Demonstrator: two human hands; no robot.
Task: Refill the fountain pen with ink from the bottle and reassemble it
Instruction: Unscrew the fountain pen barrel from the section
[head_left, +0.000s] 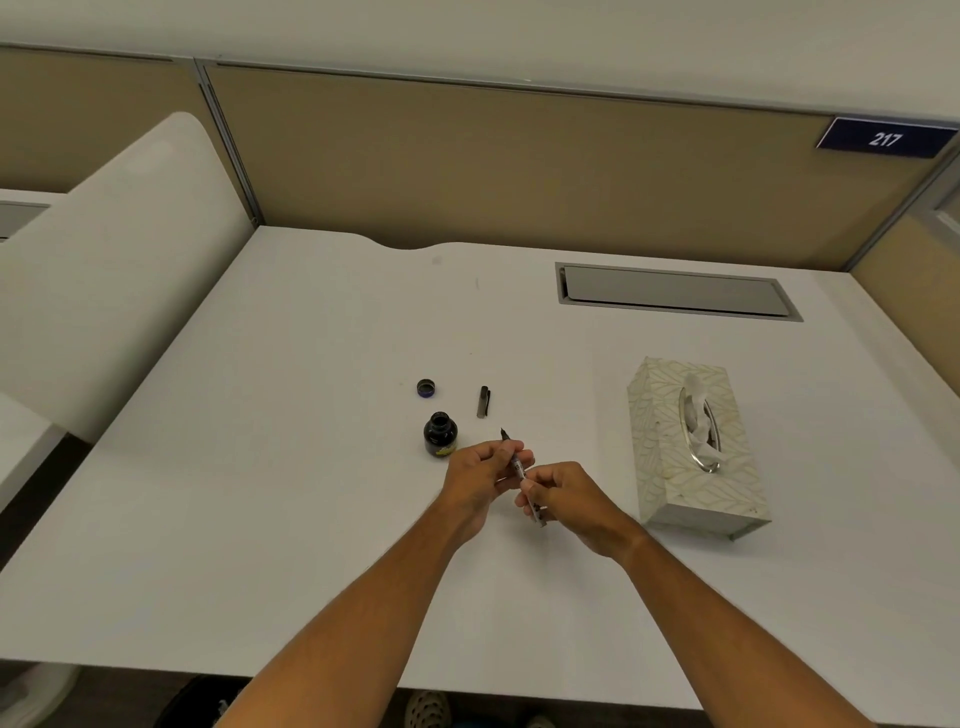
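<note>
Both hands hold the fountain pen above the white desk, its nib pointing up and away. My left hand grips the front section just below the nib. My right hand grips the rear barrel end, which sticks out below the fingers. The open dark ink bottle stands just left of my left hand. Its round bottle lid lies behind it, opening upward. The dark pen cap lies on the desk to the lid's right.
A patterned tissue box lies to the right of my hands. A grey cable hatch is set into the desk at the back right. Beige partition walls close off the back, and a white curved panel stands at the left.
</note>
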